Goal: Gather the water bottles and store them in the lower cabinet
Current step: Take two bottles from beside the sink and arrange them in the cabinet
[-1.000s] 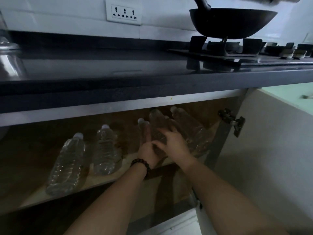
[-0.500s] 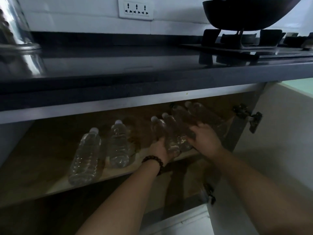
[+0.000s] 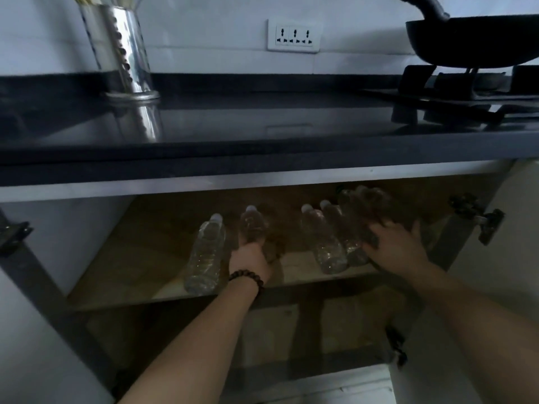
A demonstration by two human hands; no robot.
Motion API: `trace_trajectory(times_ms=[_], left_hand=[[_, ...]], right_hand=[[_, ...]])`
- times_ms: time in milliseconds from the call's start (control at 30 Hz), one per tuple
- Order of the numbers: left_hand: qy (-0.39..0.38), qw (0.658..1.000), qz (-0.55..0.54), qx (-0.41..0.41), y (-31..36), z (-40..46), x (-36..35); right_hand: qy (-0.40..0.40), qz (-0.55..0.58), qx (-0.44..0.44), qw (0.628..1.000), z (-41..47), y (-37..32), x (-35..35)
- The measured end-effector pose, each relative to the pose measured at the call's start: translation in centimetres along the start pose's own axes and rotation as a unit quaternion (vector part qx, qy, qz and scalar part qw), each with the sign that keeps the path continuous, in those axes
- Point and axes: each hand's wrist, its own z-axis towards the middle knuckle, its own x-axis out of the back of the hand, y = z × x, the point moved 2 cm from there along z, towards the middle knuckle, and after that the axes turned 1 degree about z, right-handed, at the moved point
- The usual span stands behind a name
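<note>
Several clear water bottles lie on their sides on the wooden shelf (image 3: pixel 140 275) of the open lower cabinet, caps pointing to the back. The leftmost bottle (image 3: pixel 205 255) lies alone. My left hand (image 3: pixel 250 259), with a bead bracelet on the wrist, grips the base of the second bottle (image 3: pixel 252 225). Two more bottles (image 3: pixel 322 240) lie side by side at centre right. My right hand (image 3: pixel 393 243) rests flat on the rightmost bottles (image 3: pixel 361 205), fingers spread over them.
A dark countertop (image 3: pixel 262 132) overhangs the cabinet. On it stand a shiny metal utensil holder (image 3: pixel 119 51) at the left and a black wok (image 3: pixel 478 39) on a gas stove at the right. The cabinet door (image 3: pixel 519 228) stands open to the right, with a hinge (image 3: pixel 478 217).
My left hand moved left from the middle bottles to the base of the second bottle. My right hand shifted right onto the rightmost bottles. The view moved left and up.
</note>
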Motion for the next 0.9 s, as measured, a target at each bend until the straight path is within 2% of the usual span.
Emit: trace_trajectory(times_ms=[100, 167, 233, 300, 400, 567, 800, 867, 900], left_hand=[[0.088, 0.984, -0.148, 0.055, 1.1, -1.2, 1.1], [0.094, 0.963, -0.242, 0.073, 3.0, -2.1, 0.8], [0.089, 0.944, -0.317, 0.029, 5.8, -2.9, 0.1], [0.087, 0.936, -0.342, -0.018, 8.7, -3.0, -0.5], [0.060, 0.938, -0.335, -0.066, 12.9, -2.6, -2.0], [0.022, 0.971, -0.201, -0.129, 16.6, -1.9, -3.7], [-0.109, 0.956, -0.163, -0.216, 15.4, -0.7, -3.1], [-0.074, 0.962, -0.146, -0.219, 13.1, -1.5, -1.3], [-0.018, 0.970, -0.129, -0.206, 11.4, -1.9, -0.1]], right_hand=[[-0.003, 0.007, 0.002, 1.000, -0.2, -0.2, 0.4], [-0.001, 0.023, 0.010, 1.000, -0.4, -0.2, 0.6], [-0.008, 0.033, 0.005, 0.999, -0.3, -0.1, 0.7], [-0.020, 0.046, -0.004, 0.999, 0.1, 0.0, 0.5], [-0.024, 0.065, -0.006, 0.998, 0.2, 0.2, 0.6], [-0.024, 0.076, 0.007, 0.997, -0.1, 0.8, 1.0], [-0.012, 0.085, 0.004, 0.996, -0.1, 1.1, 0.4], [-0.020, 0.082, 0.004, 0.996, 0.0, 1.0, 0.3], [-0.022, 0.080, 0.003, 0.997, 0.0, 0.9, 0.2]])
